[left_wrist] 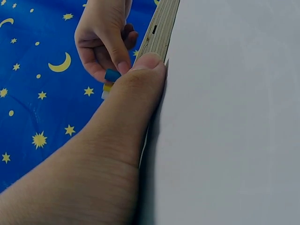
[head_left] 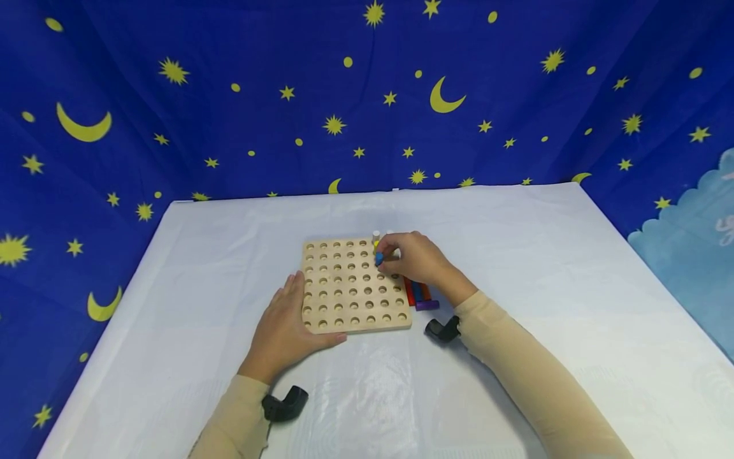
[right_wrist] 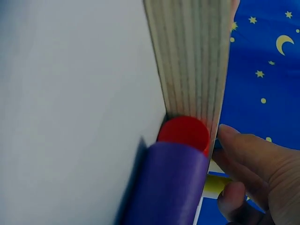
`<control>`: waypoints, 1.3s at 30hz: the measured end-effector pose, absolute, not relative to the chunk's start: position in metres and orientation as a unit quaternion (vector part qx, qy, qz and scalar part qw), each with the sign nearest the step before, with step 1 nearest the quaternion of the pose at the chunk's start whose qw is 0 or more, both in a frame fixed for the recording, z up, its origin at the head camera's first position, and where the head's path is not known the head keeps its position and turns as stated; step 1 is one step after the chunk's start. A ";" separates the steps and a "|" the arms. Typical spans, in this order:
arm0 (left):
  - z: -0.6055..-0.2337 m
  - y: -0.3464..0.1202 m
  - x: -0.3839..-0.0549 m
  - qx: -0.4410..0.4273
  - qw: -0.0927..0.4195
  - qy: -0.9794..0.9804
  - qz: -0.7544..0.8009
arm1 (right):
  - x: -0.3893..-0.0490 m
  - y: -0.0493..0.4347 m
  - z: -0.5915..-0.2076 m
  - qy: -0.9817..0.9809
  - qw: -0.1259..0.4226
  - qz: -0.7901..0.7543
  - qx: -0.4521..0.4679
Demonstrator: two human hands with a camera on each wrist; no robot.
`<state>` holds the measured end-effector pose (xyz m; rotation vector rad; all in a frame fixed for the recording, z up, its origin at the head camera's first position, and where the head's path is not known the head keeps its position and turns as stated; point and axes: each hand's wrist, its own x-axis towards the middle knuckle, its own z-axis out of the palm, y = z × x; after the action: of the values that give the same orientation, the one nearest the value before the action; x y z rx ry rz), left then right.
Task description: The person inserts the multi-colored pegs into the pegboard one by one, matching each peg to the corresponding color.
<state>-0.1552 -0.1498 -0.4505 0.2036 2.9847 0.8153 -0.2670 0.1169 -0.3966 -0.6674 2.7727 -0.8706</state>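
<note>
A square wooden board [head_left: 337, 296] with rows of round holes lies flat on the table. My left hand [head_left: 285, 322] rests against its near left corner, fingers extended along the left side and thumb straight along the front edge. Over the board's right part, my right hand [head_left: 414, 256] pinches a blue peg [head_left: 379, 258] between thumb and fingers. That blue peg [left_wrist: 112, 75] also shows in the left wrist view. Just beyond it are a yellow peg [head_left: 376, 243] and a white peg [head_left: 376, 234] at the board's far right, partly hidden by the right hand.
Beside the board's right edge lie a red peg [head_left: 410, 294], another blue peg [head_left: 417, 293], an orange peg [head_left: 425, 292] and a purple peg [head_left: 427, 305]. Black wrist mounts [head_left: 285, 405] hang by both sleeves. A white cloth covers the table [head_left: 229, 242]; a star-patterned curtain [head_left: 258, 121] stands behind.
</note>
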 end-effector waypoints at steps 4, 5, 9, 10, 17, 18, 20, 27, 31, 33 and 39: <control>-0.450 -0.149 -0.155 0.065 0.023 0.962 0.264 | -0.264 0.122 -0.394 0.926 0.075 -0.302 -0.216; -0.450 -0.149 -0.155 0.065 0.024 0.962 0.264 | -0.263 0.124 -0.394 0.925 0.071 -0.304 -0.217; -0.450 -0.148 -0.156 0.065 0.024 0.962 0.263 | -0.259 0.134 -0.393 0.923 0.055 -0.313 -0.215; -0.450 -0.148 -0.156 0.066 0.022 0.962 0.263 | -0.257 0.137 -0.392 0.924 0.051 -0.314 -0.212; -0.447 -0.149 -0.155 0.068 0.015 0.962 0.264 | -0.244 0.164 -0.392 0.927 0.066 -0.314 -0.195; -0.447 -0.149 -0.155 0.068 0.015 0.962 0.263 | -0.241 0.167 -0.392 0.927 0.071 -0.312 -0.195; -0.446 -0.149 -0.156 0.068 0.016 0.962 0.264 | -0.237 0.172 -0.392 0.927 0.082 -0.307 -0.197; -0.450 -0.150 -0.157 0.070 0.012 0.962 0.264 | -0.227 0.182 -0.396 0.922 0.118 -0.303 -0.209; -0.451 -0.149 -0.156 0.072 0.009 0.961 0.268 | -0.226 0.181 -0.396 0.929 0.114 -0.275 -0.221; -0.451 -0.149 -0.156 0.072 0.009 0.960 0.269 | -0.227 0.181 -0.396 0.934 0.114 -0.257 -0.221; -0.450 -0.147 -0.156 0.072 0.014 0.960 0.269 | -0.227 0.175 -0.392 0.945 0.132 -0.219 -0.202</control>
<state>-0.1563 -0.1475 -0.4503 0.2252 2.9907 0.8368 -0.2272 0.1745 -0.3923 -0.5871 2.7430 -0.6344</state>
